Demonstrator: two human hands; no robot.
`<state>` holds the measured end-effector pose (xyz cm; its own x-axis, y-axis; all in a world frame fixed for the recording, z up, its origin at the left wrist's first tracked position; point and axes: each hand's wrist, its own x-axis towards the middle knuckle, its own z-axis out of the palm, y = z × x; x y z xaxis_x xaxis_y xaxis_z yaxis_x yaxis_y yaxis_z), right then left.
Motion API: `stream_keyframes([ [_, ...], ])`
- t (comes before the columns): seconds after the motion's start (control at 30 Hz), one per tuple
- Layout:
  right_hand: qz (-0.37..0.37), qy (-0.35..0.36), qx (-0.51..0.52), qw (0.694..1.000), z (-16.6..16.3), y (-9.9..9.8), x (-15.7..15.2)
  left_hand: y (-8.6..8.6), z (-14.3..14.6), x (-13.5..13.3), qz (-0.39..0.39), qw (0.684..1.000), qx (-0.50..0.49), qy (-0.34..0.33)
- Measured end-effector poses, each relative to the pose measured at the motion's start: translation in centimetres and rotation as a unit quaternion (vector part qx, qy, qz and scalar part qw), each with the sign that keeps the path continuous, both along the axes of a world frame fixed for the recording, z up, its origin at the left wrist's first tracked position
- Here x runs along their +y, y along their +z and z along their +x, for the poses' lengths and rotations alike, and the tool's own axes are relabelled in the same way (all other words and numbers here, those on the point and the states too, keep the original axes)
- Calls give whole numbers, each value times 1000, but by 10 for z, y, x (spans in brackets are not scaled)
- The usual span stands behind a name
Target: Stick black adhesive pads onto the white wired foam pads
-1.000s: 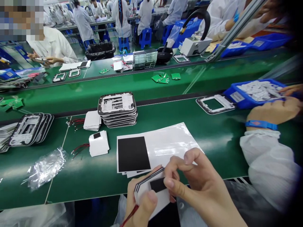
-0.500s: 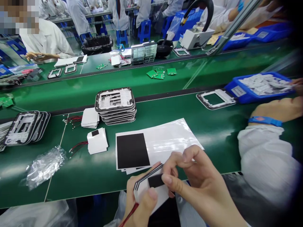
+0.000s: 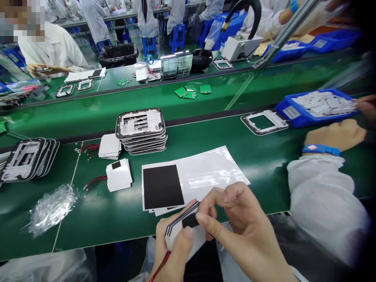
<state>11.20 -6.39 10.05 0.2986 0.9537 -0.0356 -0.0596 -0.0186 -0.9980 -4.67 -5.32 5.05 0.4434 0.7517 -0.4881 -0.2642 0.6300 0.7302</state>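
Observation:
My left hand (image 3: 176, 243) is closed round a small stack of white flat panels (image 3: 176, 232) with dark edges, thumb on top; red wires (image 3: 161, 266) trail down from it. A black rectangular sticker (image 3: 190, 220) lies on the upper panel. My right hand (image 3: 235, 227) pinches at the sticker's right edge with thumb and index finger, which hide that edge. Just beyond my hands lie white backing sheets (image 3: 211, 168) with a large black square (image 3: 163, 187). To their left rests a pile of white panels (image 3: 119, 176) with a small black patch and red wires.
Behind stand a stack of frames (image 3: 141, 125) and more white panels (image 3: 109, 147). Tilted frames (image 3: 26, 158) and a crumpled plastic bag (image 3: 54, 207) are at left. A co-worker's arm (image 3: 320, 184) reaches in from the right, near a single frame (image 3: 264, 122) and a blue bin (image 3: 296, 113).
Green circuit boards on the belt have shifted left. The co-worker's hand at right has drawn slightly away from the bin. My hands keep nearly the same hold on the panels and sticker.

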Motion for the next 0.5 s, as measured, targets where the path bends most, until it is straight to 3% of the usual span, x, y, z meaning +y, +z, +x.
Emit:
stream_keyframes([
  [0.23,42,-24,-33,998,-6,-2,2,5,14,-5,37,994,53,87],
  [0.5,37,-28,-55,997,-9,-10,1,3,19,-2,15,993,66,96],
])
